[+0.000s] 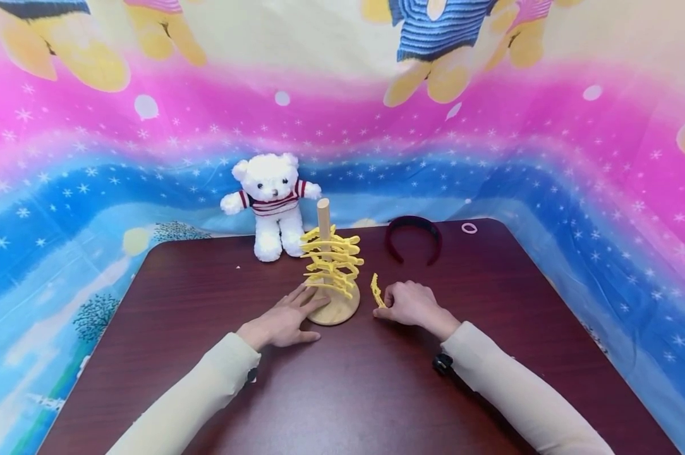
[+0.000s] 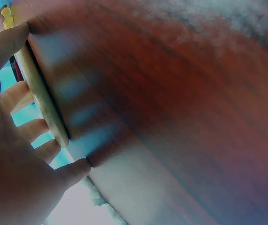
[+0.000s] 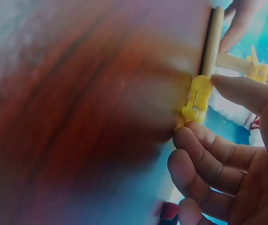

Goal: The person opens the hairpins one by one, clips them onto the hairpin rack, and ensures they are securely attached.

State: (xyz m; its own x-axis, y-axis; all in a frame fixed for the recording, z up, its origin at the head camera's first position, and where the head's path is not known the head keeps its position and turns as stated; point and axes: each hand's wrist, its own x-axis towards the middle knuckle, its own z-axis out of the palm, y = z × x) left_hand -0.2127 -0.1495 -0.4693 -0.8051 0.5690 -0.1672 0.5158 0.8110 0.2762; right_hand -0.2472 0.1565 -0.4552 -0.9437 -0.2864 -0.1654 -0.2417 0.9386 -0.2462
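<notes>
A round wooden base [image 1: 338, 312] with an upright wooden post [image 1: 323, 216] stands mid-table, and several yellow hair clips [image 1: 342, 259] are stacked around the post. The left hand [image 1: 281, 321] lies with fingers spread at the base's left side, fingertips touching it; in the left wrist view the fingers extend along the base's edge [image 2: 40, 96]. Just right of the base, the right hand [image 1: 413, 304] pinches one loose yellow hair clip [image 1: 376, 289] near its end. Seen from the right wrist, the clip's hinged end [image 3: 199, 96] sits between thumb and fingers, close to the tabletop.
A white teddy bear [image 1: 271, 183] in a striped sweater sits behind the stand to the left. At the back right lie a dark red headband [image 1: 413, 221] and a pale pink ring-shaped hair tie [image 1: 469, 229]. A printed cloth [image 1: 342, 136] surrounds the table [image 1: 342, 392].
</notes>
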